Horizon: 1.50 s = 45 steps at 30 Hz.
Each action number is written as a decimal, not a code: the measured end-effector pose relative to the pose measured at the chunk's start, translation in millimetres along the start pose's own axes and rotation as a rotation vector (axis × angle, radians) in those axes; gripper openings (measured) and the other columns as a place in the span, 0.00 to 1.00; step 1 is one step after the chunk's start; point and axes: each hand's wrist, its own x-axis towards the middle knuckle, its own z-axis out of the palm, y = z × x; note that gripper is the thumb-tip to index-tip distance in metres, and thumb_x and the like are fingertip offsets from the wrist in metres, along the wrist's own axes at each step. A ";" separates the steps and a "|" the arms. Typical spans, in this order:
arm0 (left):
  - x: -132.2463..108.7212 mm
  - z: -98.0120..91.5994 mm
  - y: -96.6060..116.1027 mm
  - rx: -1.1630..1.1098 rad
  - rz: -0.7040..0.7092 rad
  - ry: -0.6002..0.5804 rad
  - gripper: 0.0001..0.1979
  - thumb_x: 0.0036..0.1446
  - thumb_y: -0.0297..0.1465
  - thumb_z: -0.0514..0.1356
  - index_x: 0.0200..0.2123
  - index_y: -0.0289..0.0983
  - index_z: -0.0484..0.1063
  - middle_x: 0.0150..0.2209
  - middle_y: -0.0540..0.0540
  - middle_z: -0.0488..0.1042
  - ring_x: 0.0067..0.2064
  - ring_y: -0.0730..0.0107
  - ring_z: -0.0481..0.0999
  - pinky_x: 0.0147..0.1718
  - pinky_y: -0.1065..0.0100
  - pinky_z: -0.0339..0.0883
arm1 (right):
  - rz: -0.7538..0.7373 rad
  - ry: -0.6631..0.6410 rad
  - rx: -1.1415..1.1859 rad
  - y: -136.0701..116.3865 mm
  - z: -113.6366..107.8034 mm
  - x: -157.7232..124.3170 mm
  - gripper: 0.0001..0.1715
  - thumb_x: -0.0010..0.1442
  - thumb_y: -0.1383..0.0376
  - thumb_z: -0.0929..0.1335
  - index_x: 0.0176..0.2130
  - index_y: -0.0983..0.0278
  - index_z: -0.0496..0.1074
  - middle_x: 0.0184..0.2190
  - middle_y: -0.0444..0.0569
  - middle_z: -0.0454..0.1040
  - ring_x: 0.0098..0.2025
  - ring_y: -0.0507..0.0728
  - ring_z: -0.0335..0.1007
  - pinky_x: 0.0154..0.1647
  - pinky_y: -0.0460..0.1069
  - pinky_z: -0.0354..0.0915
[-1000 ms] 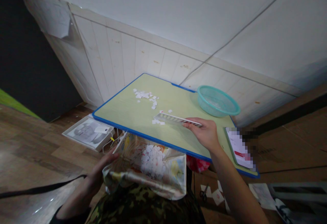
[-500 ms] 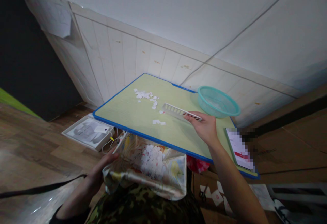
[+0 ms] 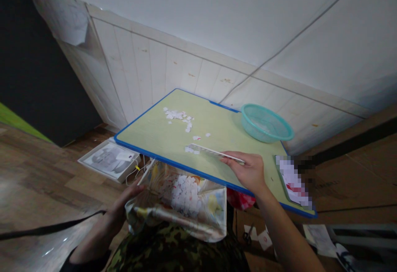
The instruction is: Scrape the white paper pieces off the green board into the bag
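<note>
My right hand (image 3: pixel 250 169) grips one end of a white slotted plastic strip (image 3: pixel 214 152), held almost edge-on above the yellow-green table (image 3: pixel 149 133). The strip's far end is over a few paper scraps (image 3: pixel 190 150). More white scraps (image 3: pixel 176 115) lie in a loose heap farther back, with single pieces between. My left hand (image 3: pixel 132 192) is closed on the left side of an open container lined with patterned cloth or film (image 3: pixel 214 222), just below the table's front edge. Many paper scraps (image 3: pixel 186 193) fill its middle. Some of my left fingers are hidden behind its side.
A turquoise mesh basin (image 3: pixel 266 125) stands at the back right. A phone-like flat object (image 3: pixel 290 181), partly pixelated, lies at the right edge. On the floor left is a white box (image 3: pixel 108 160) with cables. Scissors (image 3: pixel 247 237) and papers lie below right.
My right hand has brought the strip nearer and turned it from flat to almost edge-on. A scrap that the strip covered now shows farther back. My left hand and the container stay put.
</note>
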 end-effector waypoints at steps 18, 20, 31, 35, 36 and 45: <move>6.5 -10.9 -6.4 -0.006 0.062 -0.138 0.19 0.52 0.40 0.66 0.47 0.43 0.81 0.43 0.51 0.86 0.58 0.51 0.75 0.55 0.63 0.67 | -0.112 -0.029 0.032 -34.8 -11.2 -18.1 0.09 0.53 0.69 0.75 0.35 0.57 0.82 0.28 0.42 0.82 0.27 0.55 0.80 0.26 0.44 0.73; 7.6 -12.5 -7.5 -0.001 0.054 -0.119 0.20 0.52 0.39 0.66 0.48 0.43 0.80 0.42 0.50 0.86 0.58 0.50 0.74 0.57 0.61 0.65 | -0.098 -0.017 0.030 -33.3 -11.7 -18.9 0.07 0.53 0.69 0.75 0.35 0.57 0.82 0.28 0.43 0.82 0.26 0.55 0.80 0.26 0.45 0.73; 4.3 -5.7 -2.7 0.022 0.029 -0.085 0.11 0.44 0.43 0.70 0.27 0.42 0.83 0.32 0.47 0.87 0.53 0.44 0.78 0.57 0.56 0.65 | 0.065 0.173 -0.075 3.0 -7.0 10.3 0.04 0.54 0.65 0.75 0.34 0.60 0.83 0.32 0.45 0.83 0.30 0.57 0.80 0.33 0.48 0.74; 3.5 -2.9 -1.2 0.022 0.012 -0.086 0.10 0.45 0.43 0.69 0.24 0.44 0.83 0.32 0.46 0.87 0.54 0.43 0.77 0.58 0.54 0.65 | 0.098 0.083 -0.052 19.1 -2.6 19.1 0.05 0.55 0.63 0.74 0.35 0.60 0.83 0.33 0.45 0.83 0.31 0.57 0.80 0.33 0.48 0.73; 3.5 -2.9 -1.3 0.026 0.007 -0.081 0.10 0.45 0.43 0.68 0.24 0.44 0.82 0.31 0.46 0.86 0.53 0.43 0.78 0.57 0.54 0.65 | 0.107 0.074 -0.049 20.9 -3.3 19.2 0.06 0.55 0.62 0.74 0.35 0.60 0.83 0.32 0.45 0.83 0.31 0.56 0.79 0.32 0.48 0.72; -0.8 1.3 -0.2 0.027 0.038 -0.011 0.07 0.46 0.40 0.68 0.25 0.44 0.81 0.26 0.50 0.84 0.43 0.50 0.82 0.53 0.59 0.68 | 0.152 0.230 -0.146 28.4 -6.3 29.8 0.11 0.55 0.58 0.74 0.36 0.62 0.83 0.33 0.48 0.83 0.30 0.57 0.78 0.32 0.49 0.70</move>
